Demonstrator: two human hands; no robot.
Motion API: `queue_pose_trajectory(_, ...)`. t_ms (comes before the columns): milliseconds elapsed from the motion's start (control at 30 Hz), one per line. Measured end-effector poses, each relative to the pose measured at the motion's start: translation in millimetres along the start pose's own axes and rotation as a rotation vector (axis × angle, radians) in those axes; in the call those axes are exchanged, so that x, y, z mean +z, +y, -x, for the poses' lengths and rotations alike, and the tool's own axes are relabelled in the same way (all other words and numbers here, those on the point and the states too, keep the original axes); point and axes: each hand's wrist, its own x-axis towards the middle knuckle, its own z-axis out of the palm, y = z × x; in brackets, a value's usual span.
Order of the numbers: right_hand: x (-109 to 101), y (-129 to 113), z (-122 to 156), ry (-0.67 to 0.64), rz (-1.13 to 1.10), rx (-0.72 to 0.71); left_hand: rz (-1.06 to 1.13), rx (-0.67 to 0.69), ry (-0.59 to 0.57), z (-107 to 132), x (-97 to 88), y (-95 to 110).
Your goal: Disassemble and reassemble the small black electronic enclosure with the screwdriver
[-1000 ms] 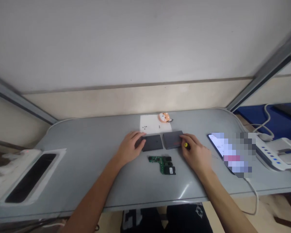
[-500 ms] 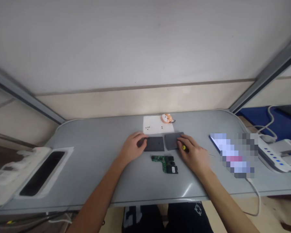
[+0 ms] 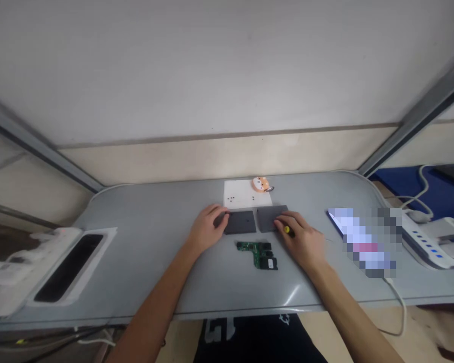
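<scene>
Two flat dark grey plastic covers lie side by side on the grey table, a narrow gap between them. My left hand point(image 3: 209, 227) grips the left edge of the left cover point(image 3: 240, 223), thumb and fingers closed around it. At the other cover point(image 3: 268, 218), the fingertips of my right hand point(image 3: 301, 236) rest on the right part. That hand also holds a thin screwdriver point(image 3: 287, 230); its yellow end shows between the fingers, and the slim shaft points out to the right. Closer to me lies a green circuit board point(image 3: 258, 254) with black parts, untouched.
Behind the covers, white paper point(image 3: 242, 190) carries several tiny dark screws point(image 3: 230, 198) and an orange-and-white animal-faced case point(image 3: 261, 184). A black phone point(image 3: 70, 268) lies left by a power strip point(image 3: 49, 257). Right are a lit, blurred-out device point(image 3: 357, 239) on a cable and a charging strip point(image 3: 423, 242).
Both hands and the two covers stay almost where they were, with only a slight shift of the covers. The view has moved a little, and more dark clothing shows below the table edge.
</scene>
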Motion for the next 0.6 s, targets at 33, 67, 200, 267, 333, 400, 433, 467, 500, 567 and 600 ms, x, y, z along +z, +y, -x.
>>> queue_pose_trajectory(33,-0.1,0.1,0.0,0.005,-0.019,-0.025,0.005,-0.023,0.005,-0.1,-0.5,-0.2)
queue_pose_trajectory(67,-0.1,0.2,0.2,0.006,-0.034,-0.047,0.011,-0.048,0.009,-0.4,-1.0,-0.2)
queue_pose_trajectory(200,0.3,0.7,1.1,-0.022,-0.041,-0.075,0.016,-0.093,0.027,-1.4,-1.5,0.0)
queue_pose_trajectory(267,0.1,1.0,1.3,-0.036,-0.037,-0.055,-0.003,-0.107,0.024,-1.2,-0.1,-0.7)
queue_pose_trajectory(333,-0.3,1.2,1.4,-0.040,-0.039,-0.036,-0.024,-0.122,0.021,-0.6,1.7,-2.2)
queue_pose_trajectory(400,-0.7,1.5,1.4,-0.034,-0.046,-0.028,-0.040,-0.139,0.023,0.2,3.1,-3.9)
queue_pose_trajectory(433,-0.9,1.6,1.4,-0.032,-0.049,-0.025,-0.048,-0.150,0.022,0.4,3.4,-4.5)
queue_pose_trajectory(467,-1.1,1.6,1.4,-0.029,-0.050,-0.021,-0.055,-0.162,0.017,0.6,3.5,-4.9)
queue_pose_trajectory(500,-1.3,1.7,1.4,-0.028,-0.052,-0.014,-0.060,-0.174,0.010,0.6,3.4,-5.1)
queue_pose_trajectory(567,-1.9,1.6,1.2,-0.029,-0.058,0.001,-0.063,-0.188,-0.009,0.2,3.0,-4.9)
queue_pose_trajectory(600,-2.4,1.4,1.0,-0.031,-0.063,0.006,-0.063,-0.192,-0.016,-0.1,2.8,-4.5)
